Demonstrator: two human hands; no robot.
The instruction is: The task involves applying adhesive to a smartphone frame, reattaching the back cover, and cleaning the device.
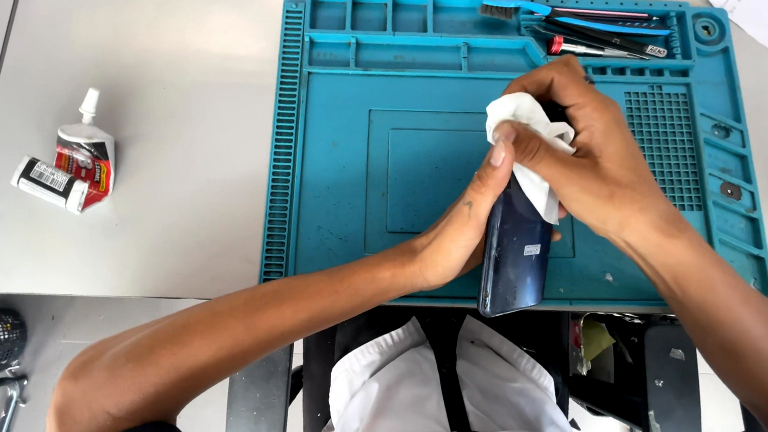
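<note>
Repair workshop bench: teal silicone work mat (pixel 341 146) w/ small tools (pixel 604 34), glue tube (pixel 82 154)

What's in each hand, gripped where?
Left hand grips the dark blue phone along its side, mid-body. Right hand presses a white cloth against the phone's upper end.

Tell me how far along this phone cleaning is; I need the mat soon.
Done: the glue tube lies aside on the table, tools sit in the mat tray. In hand: the left hand steadies the dark phone while the right hand presses a white wipe on its top end. Left: the lower part looks unwiped.
</note>
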